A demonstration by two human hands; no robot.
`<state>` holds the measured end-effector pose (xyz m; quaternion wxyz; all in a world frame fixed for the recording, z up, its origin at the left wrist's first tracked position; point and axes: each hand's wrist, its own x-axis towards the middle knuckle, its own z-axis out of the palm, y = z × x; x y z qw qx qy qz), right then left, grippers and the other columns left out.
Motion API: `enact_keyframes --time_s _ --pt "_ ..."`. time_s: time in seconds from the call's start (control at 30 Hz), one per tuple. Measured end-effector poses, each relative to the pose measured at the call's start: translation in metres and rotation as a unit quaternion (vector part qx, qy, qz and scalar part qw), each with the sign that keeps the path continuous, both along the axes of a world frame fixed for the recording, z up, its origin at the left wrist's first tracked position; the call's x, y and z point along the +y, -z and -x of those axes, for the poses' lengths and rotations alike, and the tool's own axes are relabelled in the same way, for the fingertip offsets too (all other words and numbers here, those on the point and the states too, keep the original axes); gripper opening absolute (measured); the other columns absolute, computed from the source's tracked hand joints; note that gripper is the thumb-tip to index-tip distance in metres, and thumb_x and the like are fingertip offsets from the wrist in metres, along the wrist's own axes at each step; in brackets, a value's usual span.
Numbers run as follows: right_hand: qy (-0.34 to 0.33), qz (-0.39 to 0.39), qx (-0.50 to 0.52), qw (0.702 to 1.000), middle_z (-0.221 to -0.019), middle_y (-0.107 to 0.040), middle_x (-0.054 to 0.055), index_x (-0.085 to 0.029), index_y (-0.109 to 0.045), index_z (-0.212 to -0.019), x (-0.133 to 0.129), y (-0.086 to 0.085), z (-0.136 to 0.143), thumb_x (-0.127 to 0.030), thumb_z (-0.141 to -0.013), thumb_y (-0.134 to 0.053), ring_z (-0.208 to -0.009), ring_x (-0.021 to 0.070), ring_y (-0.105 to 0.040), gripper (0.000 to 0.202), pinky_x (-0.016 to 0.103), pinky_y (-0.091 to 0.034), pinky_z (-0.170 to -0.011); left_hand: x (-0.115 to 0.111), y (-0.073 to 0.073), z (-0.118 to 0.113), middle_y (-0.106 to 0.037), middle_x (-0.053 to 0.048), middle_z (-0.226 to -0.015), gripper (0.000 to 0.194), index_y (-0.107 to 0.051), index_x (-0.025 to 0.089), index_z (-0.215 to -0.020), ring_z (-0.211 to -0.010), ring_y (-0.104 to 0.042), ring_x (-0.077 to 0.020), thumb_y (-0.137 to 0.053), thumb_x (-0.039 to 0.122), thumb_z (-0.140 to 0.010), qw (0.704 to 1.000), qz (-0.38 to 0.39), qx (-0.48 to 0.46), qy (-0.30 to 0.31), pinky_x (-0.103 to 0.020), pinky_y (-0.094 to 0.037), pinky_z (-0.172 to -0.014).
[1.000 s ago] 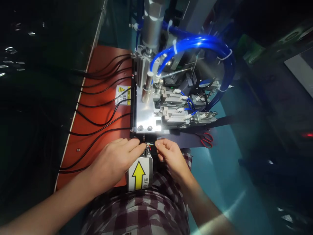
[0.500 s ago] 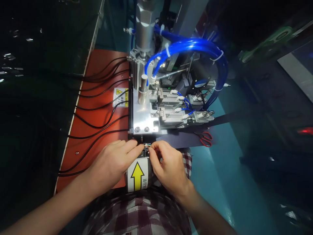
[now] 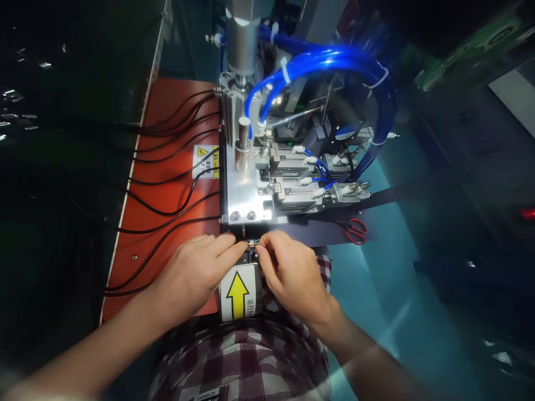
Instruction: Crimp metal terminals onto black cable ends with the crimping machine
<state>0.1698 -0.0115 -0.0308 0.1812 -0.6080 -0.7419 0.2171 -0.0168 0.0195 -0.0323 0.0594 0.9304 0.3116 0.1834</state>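
Both hands meet at the front of a metal machine [image 3: 246, 195], just below its plate with two bolts. My left hand [image 3: 199, 268] is closed, its fingertips pressed at a tiny part with thin light-coloured wires [image 3: 252, 243]. From the other side my right hand [image 3: 290, 273] pinches the same small part between thumb and forefinger. The fingers cover most of it, so its exact kind cannot be made out. Right under the fingertips is a dark slotted fixture [image 3: 249, 257]. Nearer me sits a white label with a yellow arrow [image 3: 238, 295].
Red-handled snips [image 3: 356, 231] lie on the dark surface to the right. Black cables [image 3: 167, 214] cross the orange-red panel [image 3: 137, 234] at left, beside a warning sticker [image 3: 205, 161]. Blue air hoses [image 3: 334, 55] arch over the small pneumatic cylinders [image 3: 288, 192].
The view has shifted slightly. Both hands keep their pinch at the fixture, with the fingertips only a little moved and the small part still between them.
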Motion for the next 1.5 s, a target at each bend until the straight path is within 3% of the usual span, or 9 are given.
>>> enact_keyframes --time_s 0.2,0.33,0.4,0.5,0.6,0.67,0.9,1.13,1.5 --pt "-0.011 -0.002 -0.004 1.0 -0.079 -0.062 0.004 -0.017 -0.056 -0.083 0.004 -0.004 -0.001 -0.021 -0.092 -0.042 -0.066 0.017 -0.054 0.017 0.03 -0.036 -0.063 0.001 0.002 -0.001 -0.068 -0.01 -0.087 0.025 -0.062 0.01 -0.106 -0.069 -0.063 -0.0196 -0.044 0.011 -0.09 1.0 0.002 0.003 0.0 -0.031 -0.05 -0.059" --pt "0.052 0.065 0.138 0.987 -0.074 -0.058 0.001 -0.019 -0.054 -0.081 0.003 0.007 -0.002 -0.024 -0.09 -0.045 -0.064 0.0148 -0.051 0.014 0.028 -0.036 -0.06 0.001 0.001 -0.001 -0.067 -0.01 -0.084 0.024 -0.063 0.01 -0.104 -0.067 -0.062 -0.0191 -0.043 0.01 -0.09 1.0 0.004 -0.003 0.0 -0.03 -0.05 -0.057" --pt "0.106 0.156 0.289 0.939 -0.066 -0.052 -0.002 -0.02 -0.052 -0.078 0.003 0.018 -0.002 -0.03 -0.089 -0.048 -0.056 0.0124 -0.047 0.015 0.025 -0.035 -0.052 0.001 0.001 -0.001 -0.067 -0.01 -0.084 0.025 -0.063 0.01 -0.103 -0.065 -0.062 -0.0188 -0.043 0.01 -0.089 1.0 0.003 -0.002 0.002 -0.03 -0.05 -0.057" --pt "0.141 0.274 0.459 0.833 -0.057 -0.043 -0.007 -0.019 -0.05 -0.073 0.003 0.033 -0.003 -0.04 -0.083 -0.056 -0.046 0.0089 -0.038 0.024 0.022 -0.03 -0.045 0.001 0.001 -0.001 -0.067 -0.01 -0.084 0.025 -0.063 0.01 -0.103 -0.066 -0.062 -0.0193 -0.043 0.01 -0.089 1.0 -0.001 -0.005 0.002 -0.03 -0.05 -0.057" --pt "0.147 0.295 0.511 0.794 -0.055 -0.043 -0.007 -0.018 -0.05 -0.07 0.004 0.041 -0.005 -0.044 -0.081 -0.06 -0.045 0.0073 -0.037 0.03 0.022 -0.029 -0.046 0.0 0.002 -0.001 -0.068 -0.01 -0.084 0.024 -0.064 0.01 -0.103 -0.067 -0.063 -0.0195 -0.044 0.01 -0.089 1.0 0.01 -0.007 -0.004 -0.03 -0.05 -0.057" --pt "0.157 0.285 0.517 0.792 -0.057 -0.046 -0.006 -0.018 -0.051 -0.072 0.004 0.041 -0.004 -0.046 -0.082 -0.057 -0.047 0.0076 -0.04 0.031 0.022 -0.031 -0.048 0.0 0.002 -0.001 -0.067 -0.008 -0.081 0.024 -0.064 0.01 -0.103 -0.065 -0.062 -0.0188 -0.045 0.01 -0.089 1.0 0.02 -0.004 -0.006 -0.03 -0.05 -0.056" --pt "0.177 0.223 0.484 0.827 -0.058 -0.05 -0.006 -0.019 -0.052 -0.074 0.006 0.035 0.007 -0.045 -0.082 -0.059 -0.048 0.0103 -0.048 0.028 0.024 -0.038 -0.05 0.001 0.0 -0.002 -0.067 -0.009 -0.084 0.023 -0.063 0.01 -0.102 -0.07 -0.063 -0.018 -0.042 0.013 -0.091 0.999 0.033 -0.016 -0.006 -0.029 -0.051 -0.059" --pt "0.177 0.244 0.516 0.802 -0.061 -0.052 -0.005 -0.018 -0.051 -0.074 0.008 0.036 0.009 -0.046 -0.079 -0.06 -0.048 0.009 -0.048 0.03 0.023 -0.038 -0.051 0.0 0.001 -0.001 -0.065 -0.008 -0.085 0.024 -0.061 0.013 -0.102 -0.069 -0.062 -0.0175 -0.041 0.009 -0.09 0.997 0.077 -0.025 -0.01 -0.028 -0.049 -0.059" --pt "0.175 0.241 0.51 0.807 -0.06 -0.052 -0.005 -0.018 -0.051 -0.075 0.008 0.036 0.008 -0.044 -0.081 -0.06 -0.05 0.009 -0.048 0.028 0.023 -0.038 -0.052 0.0 -0.001 0.0 -0.063 -0.007 -0.082 0.026 -0.063 0.012 -0.1 -0.068 -0.059 -0.0169 -0.041 0.007 -0.088 0.995 0.095 -0.022 -0.013 -0.027 -0.047 -0.058"
